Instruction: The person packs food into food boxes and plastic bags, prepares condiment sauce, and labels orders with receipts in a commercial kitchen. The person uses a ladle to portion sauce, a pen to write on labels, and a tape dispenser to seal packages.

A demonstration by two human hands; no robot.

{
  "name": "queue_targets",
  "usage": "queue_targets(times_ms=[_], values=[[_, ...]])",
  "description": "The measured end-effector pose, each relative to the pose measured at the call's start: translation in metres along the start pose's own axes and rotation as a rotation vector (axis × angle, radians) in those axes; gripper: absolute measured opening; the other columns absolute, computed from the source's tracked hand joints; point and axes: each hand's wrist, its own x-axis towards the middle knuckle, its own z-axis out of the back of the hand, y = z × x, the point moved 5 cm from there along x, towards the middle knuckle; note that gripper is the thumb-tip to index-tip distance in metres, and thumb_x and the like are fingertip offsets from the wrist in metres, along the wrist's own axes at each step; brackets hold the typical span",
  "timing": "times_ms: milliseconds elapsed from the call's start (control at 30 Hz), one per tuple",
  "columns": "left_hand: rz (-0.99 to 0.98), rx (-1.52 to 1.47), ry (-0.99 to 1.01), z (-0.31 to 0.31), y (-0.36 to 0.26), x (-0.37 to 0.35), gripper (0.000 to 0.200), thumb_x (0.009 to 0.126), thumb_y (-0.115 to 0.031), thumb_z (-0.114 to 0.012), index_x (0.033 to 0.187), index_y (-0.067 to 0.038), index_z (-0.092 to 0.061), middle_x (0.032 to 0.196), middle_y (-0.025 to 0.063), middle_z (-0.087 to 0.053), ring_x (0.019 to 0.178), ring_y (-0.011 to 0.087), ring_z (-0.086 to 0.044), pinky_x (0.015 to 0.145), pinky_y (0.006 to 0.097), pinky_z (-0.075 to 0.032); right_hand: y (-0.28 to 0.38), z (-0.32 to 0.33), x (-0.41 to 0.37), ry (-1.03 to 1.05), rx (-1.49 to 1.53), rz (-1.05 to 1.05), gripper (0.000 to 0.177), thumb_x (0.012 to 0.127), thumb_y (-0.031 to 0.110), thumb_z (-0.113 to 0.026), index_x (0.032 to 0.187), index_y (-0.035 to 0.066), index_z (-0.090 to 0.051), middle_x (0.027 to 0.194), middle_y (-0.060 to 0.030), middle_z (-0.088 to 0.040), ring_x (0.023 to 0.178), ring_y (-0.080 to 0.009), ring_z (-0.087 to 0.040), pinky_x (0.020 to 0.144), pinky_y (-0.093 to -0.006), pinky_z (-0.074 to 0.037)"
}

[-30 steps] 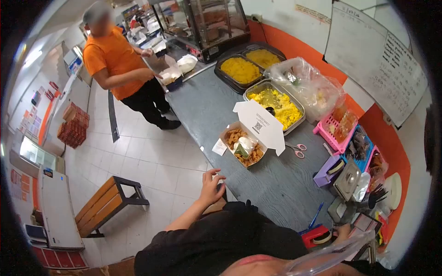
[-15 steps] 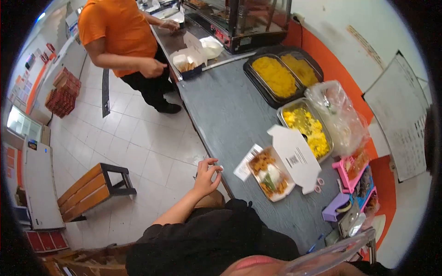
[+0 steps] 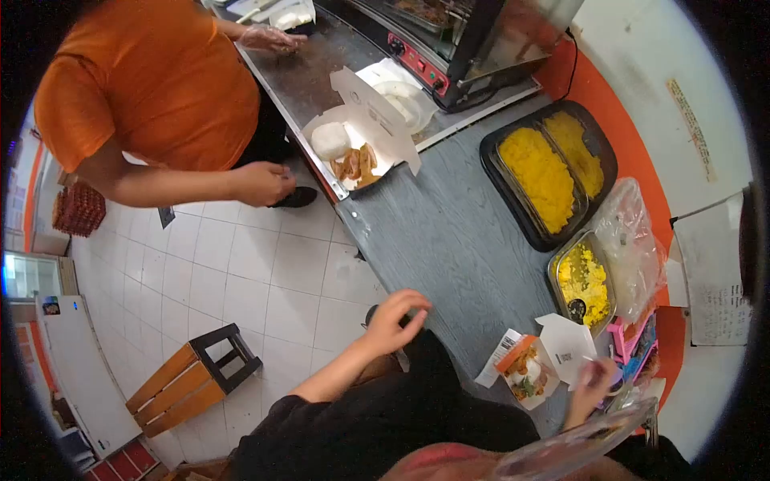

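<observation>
My left hand (image 3: 395, 321) hovers at the table's near edge, fingers curled but apart from the thumb, with nothing in it. Blurred by motion, my right hand (image 3: 592, 391) is beside the raised lid of a white takeaway box (image 3: 529, 370). Inside that box lie orange-brown food, a white mound and a green piece. A printed paper slip (image 3: 499, 353) is along the box's left side. Just behind the lid stands a metal tray of yellow food (image 3: 584, 280) with a dark round spoon in it.
A co-worker in an orange shirt (image 3: 160, 104) stands at the left by another open takeaway box (image 3: 377, 120) with rice and brown pieces. A black double tray of yellow rice (image 3: 541, 172), a plastic bag (image 3: 630, 248) and a display warmer (image 3: 457, 48) line the wall side. A wooden bench (image 3: 180, 385) stands on the floor.
The view has shifted, so the near box sits lower and the co-worker looks closer. My right hand has come into view by the box lid. My left hand still holds nothing.
</observation>
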Motion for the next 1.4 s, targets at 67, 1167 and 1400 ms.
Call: queue_targets(times_ms=[67, 1167, 1400], values=[[0.012, -0.115, 0.103, -0.003, 0.003, 0.007, 0.018, 0.076, -0.005, -0.059, 0.093, -0.003, -0.056, 0.096, 0.0100, -0.057, 0.089, 0.0236, -0.055, 0.076, 0.0314, -0.043, 0.059, -0.084, -0.010, 0.360, 0.202, 0.084, 0.025, 0.079, 0.000, -0.054, 0.103, 0.002, -0.047, 0.096, -0.0090, -0.050, 0.082, -0.0158, -0.053, 0.073, -0.0278, -0.045], [-0.258, 0.482, -0.373, -0.176, -0.119, -0.125, 0.023, 0.072, -0.009, -0.066, 0.089, -0.001, -0.054, 0.077, 0.0080, -0.053, 0.074, 0.0213, -0.055, 0.066, 0.0318, -0.045, -0.030, -0.026, -0.140, 0.474, 0.558, -0.061, 0.007, 0.081, 0.004, -0.054, 0.085, -0.002, -0.053, 0.079, -0.0071, -0.055, 0.071, -0.0126, -0.055, 0.064, -0.0231, -0.045], [-0.013, 0.018, 0.381, -0.357, -0.144, -0.213, 0.024, 0.073, -0.020, -0.069, 0.082, -0.003, -0.055, 0.077, 0.0086, -0.054, 0.069, 0.0193, -0.055, 0.058, 0.0298, -0.044, -0.114, 0.094, -0.199, 0.504, 0.567, -0.050, 0.007, 0.075, 0.002, -0.058, 0.078, -0.003, -0.054, 0.074, -0.0093, -0.054, 0.070, -0.0153, -0.056, 0.062, -0.0248, -0.045]])
